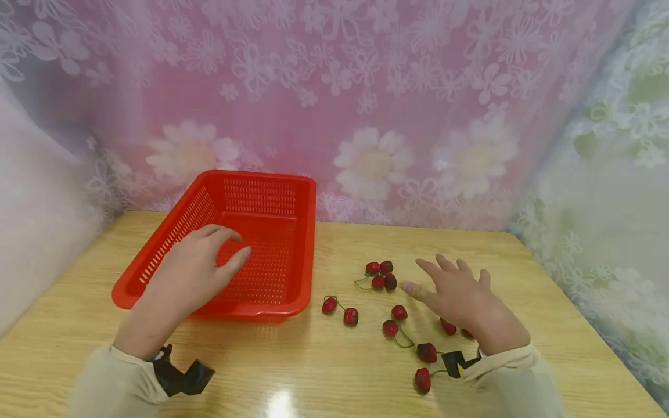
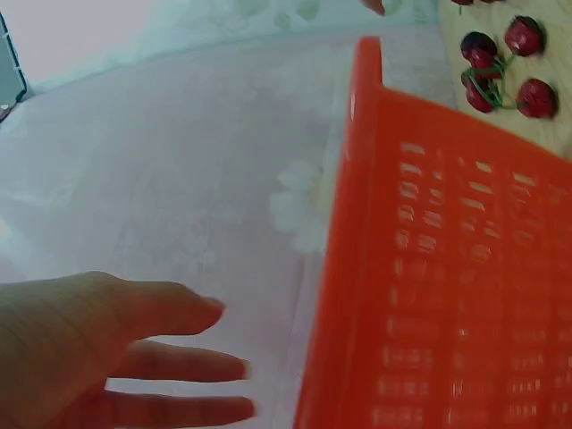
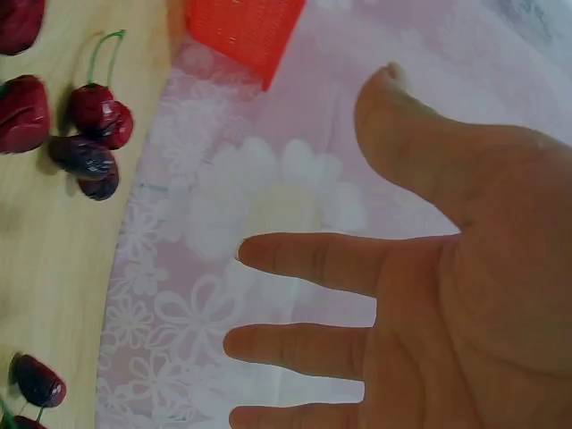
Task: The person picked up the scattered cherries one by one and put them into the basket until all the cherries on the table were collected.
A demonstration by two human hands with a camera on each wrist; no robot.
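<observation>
My left hand (image 1: 195,270) hovers over the near left part of a red plastic basket (image 1: 305,249), fingers loosely bent and holding nothing. In the left wrist view, its thumb and fingers stay apart from the basket's rim (image 2: 344,223). Over the right side of the table my right hand (image 1: 460,296) is spread, palm down, above dark red cherries. Its palm (image 3: 500,295) is bare in the right wrist view. Left of that hand lies a cluster of cherries (image 1: 378,283) with green stems. A stemmed pair (image 1: 351,316) sits nearer the basket. Some cherries (image 1: 448,326) are partly hidden under the right hand.
The wooden table (image 1: 324,371) ends at a pink flowered cloth (image 1: 324,116) behind and a pale flowered cloth (image 1: 606,203) at the right. More cherries (image 1: 423,380) lie near the right wrist. Black wrist cameras (image 1: 183,374) sit under both wrists.
</observation>
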